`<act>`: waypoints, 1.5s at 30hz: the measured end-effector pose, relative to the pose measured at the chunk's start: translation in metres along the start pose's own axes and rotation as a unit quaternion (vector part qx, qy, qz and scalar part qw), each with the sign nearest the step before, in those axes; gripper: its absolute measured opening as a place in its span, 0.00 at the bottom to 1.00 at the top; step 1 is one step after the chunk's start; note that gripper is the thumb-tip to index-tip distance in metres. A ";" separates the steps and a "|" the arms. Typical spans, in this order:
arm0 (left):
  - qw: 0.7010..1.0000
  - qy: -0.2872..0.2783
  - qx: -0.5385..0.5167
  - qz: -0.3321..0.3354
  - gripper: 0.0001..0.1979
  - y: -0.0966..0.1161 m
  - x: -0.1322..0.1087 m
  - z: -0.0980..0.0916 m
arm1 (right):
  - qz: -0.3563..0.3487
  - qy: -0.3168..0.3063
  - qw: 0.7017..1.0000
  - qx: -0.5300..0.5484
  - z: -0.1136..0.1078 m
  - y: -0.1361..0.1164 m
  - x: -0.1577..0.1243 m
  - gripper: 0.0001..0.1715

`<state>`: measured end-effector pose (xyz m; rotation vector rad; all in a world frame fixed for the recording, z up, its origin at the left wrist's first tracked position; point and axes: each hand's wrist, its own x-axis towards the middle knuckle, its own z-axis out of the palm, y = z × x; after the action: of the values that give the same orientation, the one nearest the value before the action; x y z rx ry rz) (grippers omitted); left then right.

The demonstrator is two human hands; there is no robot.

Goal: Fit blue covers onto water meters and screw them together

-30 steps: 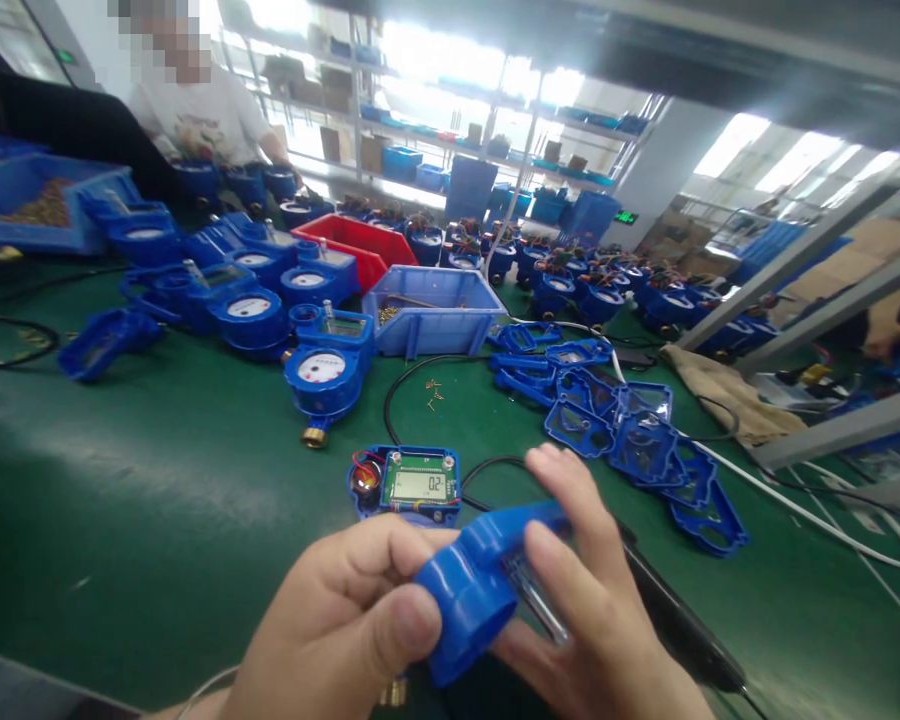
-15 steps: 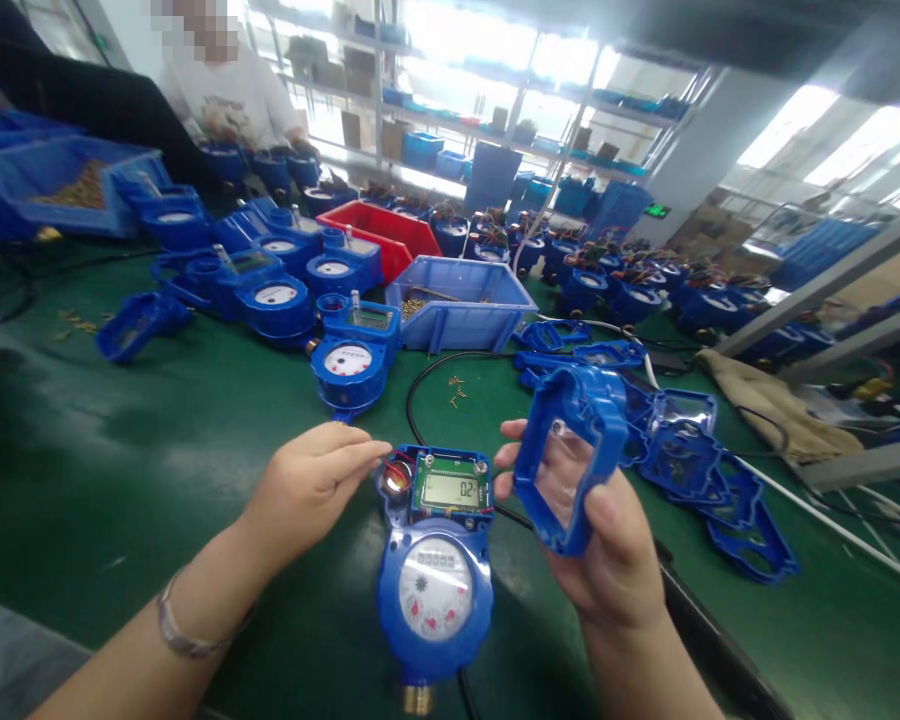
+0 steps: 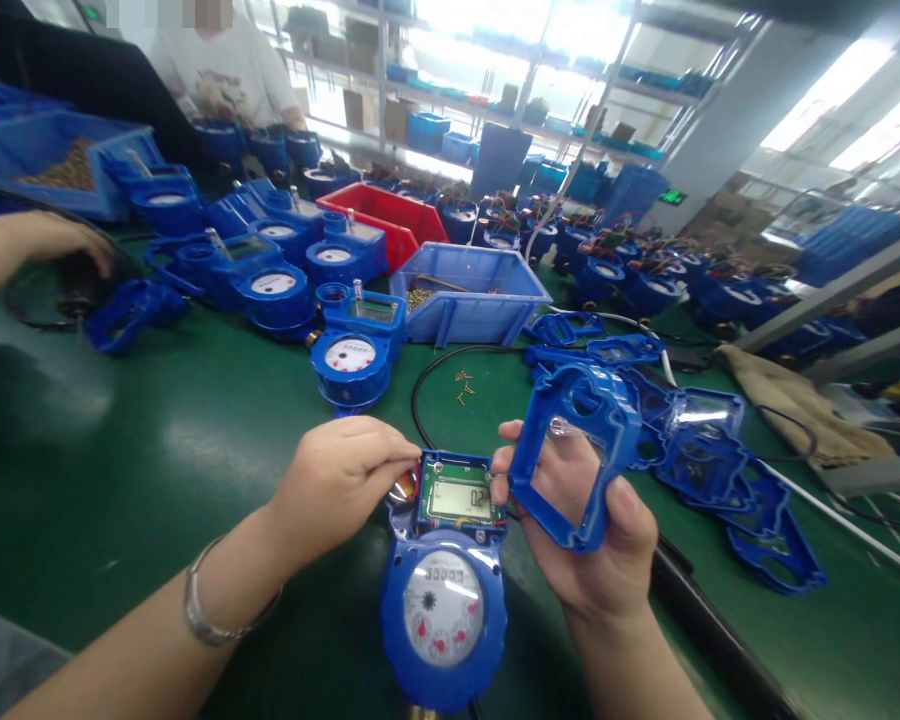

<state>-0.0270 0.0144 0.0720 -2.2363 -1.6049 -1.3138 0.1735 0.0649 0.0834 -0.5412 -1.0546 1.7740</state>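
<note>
A blue water meter [image 3: 444, 618] lies on the green bench in front of me, its round dial facing up. Above the dial sits an uncovered green circuit board [image 3: 457, 470] with a lit display [image 3: 459, 499]. My left hand [image 3: 349, 475] is at the upper left corner of the housing, fingers pressed together beside a round compartment with red wires [image 3: 405, 487]. Whatever its fingertips pinch there is hidden. In my right hand [image 3: 607, 560] is a blue plastic cover frame [image 3: 529, 470] with a clear window, tilted up right of the meter.
Loose screws [image 3: 463, 386] lie beyond the meter, before a blue bin [image 3: 480, 310] and a red bin [image 3: 382, 215]. More cover frames [image 3: 701, 455] are piled at right; assembled meters [image 3: 352, 350] stand at left. Another person's hand [image 3: 67, 245] reaches in from the left.
My left fingers have drawn together and moved right onto the housing's corner. My right hand has turned the cover frame slightly. Another person's arm has come in at left.
</note>
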 end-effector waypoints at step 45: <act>0.916 -0.268 -0.194 -0.226 0.09 -0.002 -0.019 -0.007 | -0.043 -0.082 0.969 -0.227 -0.009 -0.012 -0.001 0.25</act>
<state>-0.0347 -0.0023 0.0626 -2.7557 -2.3448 -1.2620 0.1871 0.0694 0.0887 -0.6203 -1.5936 1.5201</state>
